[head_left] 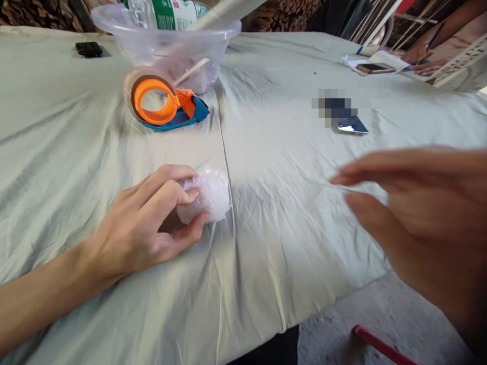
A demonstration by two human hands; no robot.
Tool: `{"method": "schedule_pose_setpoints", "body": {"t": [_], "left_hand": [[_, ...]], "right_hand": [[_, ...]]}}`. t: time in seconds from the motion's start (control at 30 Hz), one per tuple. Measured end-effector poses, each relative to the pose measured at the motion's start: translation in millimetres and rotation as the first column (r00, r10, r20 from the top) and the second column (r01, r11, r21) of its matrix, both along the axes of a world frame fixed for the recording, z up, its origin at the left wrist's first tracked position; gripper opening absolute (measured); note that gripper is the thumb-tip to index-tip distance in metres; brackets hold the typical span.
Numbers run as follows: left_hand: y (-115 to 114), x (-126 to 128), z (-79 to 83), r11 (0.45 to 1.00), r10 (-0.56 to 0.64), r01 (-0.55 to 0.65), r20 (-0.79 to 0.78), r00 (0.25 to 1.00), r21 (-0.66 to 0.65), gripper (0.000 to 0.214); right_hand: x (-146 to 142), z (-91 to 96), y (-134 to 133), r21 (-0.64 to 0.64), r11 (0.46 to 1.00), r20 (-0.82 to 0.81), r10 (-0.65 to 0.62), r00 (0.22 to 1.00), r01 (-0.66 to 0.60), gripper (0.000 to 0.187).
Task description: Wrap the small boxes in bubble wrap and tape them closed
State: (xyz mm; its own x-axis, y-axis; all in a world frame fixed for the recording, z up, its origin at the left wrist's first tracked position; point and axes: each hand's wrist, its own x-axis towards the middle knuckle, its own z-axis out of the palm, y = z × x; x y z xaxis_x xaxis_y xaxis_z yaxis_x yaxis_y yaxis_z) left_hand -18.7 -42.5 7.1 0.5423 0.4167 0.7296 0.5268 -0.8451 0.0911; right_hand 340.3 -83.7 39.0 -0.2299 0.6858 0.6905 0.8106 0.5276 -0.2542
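Bubble-wrapped bundle (213, 195); direction and long axis unclear; left fingers (166, 196) gripping its left side; right fingers (384, 168) parted

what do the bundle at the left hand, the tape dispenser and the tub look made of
The bundle: outside probably clear plastic bubble wrap, shiny, given its bumpy, glinting surface; the inside is hidden.
The tape dispenser: likely moulded plastic, judging by its smooth, evenly coloured orange and blue parts.
The tub: seemingly translucent plastic, as shapes show through.
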Motion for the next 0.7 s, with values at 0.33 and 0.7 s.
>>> {"method": "schedule_pose_setpoints", "body": {"t": [0.33,0.7], "left_hand": [[-1,0,2.2,0.997,0.023,-0.023,-0.003,1.0,-0.076,0.026],[-1,1,-0.6,0.997,0.08,-0.08,-0.018,0.997,-0.009,0.026]], "right_hand": [[-122,17.0,121,-0.28,0.814,-0.43,0.368,0.825,-0.509,0.029],[-134,45.3,141,-0.438,0.747,0.036,0.571,0.82,-0.501,0.027]]}}
